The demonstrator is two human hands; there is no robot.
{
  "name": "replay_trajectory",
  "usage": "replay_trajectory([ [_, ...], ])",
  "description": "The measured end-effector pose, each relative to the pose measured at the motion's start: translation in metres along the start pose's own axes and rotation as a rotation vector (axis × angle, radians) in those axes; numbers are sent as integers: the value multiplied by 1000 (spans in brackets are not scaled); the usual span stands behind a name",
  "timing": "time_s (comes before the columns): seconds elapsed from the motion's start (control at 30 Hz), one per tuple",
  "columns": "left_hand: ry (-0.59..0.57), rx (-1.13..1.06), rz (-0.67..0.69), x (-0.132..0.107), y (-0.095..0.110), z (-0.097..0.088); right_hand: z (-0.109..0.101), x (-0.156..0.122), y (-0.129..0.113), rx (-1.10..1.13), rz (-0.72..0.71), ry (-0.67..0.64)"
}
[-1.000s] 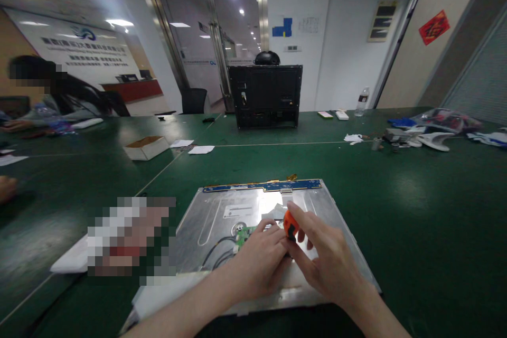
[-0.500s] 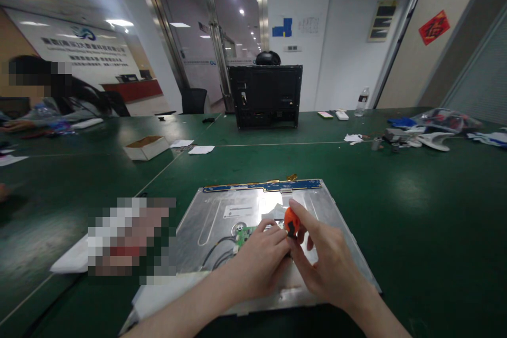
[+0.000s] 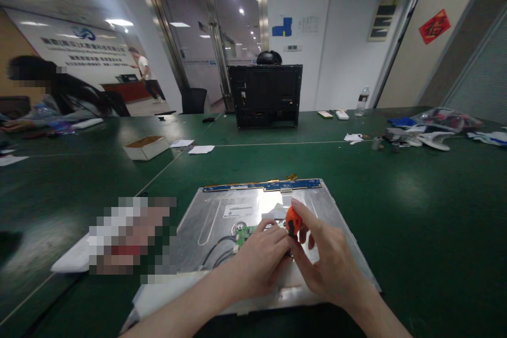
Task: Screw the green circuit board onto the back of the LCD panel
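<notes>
Right hand [image 3: 330, 253] pinching an orange-and-black handle [image 3: 293, 218] above the back of a metal panel [image 3: 209, 216].
Since half a second ago the handle has shifted very slightly rightward, and a person in a white top [image 3: 144, 69] has appeared beyond the table [image 3: 420, 232]. Rounded, bright orange with a black patch, the handle sits over the panel's middle; the left hand [image 3: 261, 259] is just beside it, its digits bent, though whether they grip anything cannot be told. The panel is flat, silvery and shiny, with pressed grooves, a narrow blue circuit strip [image 3: 245, 187] along its far edge, a green circuit board [image 3: 243, 235] and thin black cables [image 3: 214, 248].
</notes>
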State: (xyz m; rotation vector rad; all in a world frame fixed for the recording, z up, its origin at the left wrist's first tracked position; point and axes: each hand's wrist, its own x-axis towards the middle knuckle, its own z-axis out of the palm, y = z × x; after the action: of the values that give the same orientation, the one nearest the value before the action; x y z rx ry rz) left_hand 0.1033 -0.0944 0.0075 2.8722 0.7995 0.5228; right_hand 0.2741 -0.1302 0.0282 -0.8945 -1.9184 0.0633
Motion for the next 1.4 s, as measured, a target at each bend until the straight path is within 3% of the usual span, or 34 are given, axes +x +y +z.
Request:
replay_trajectory([
  [1.4, -37, 20, 1, -2, -4, 4, -2, 2, 1, -9, 37, -23],
])
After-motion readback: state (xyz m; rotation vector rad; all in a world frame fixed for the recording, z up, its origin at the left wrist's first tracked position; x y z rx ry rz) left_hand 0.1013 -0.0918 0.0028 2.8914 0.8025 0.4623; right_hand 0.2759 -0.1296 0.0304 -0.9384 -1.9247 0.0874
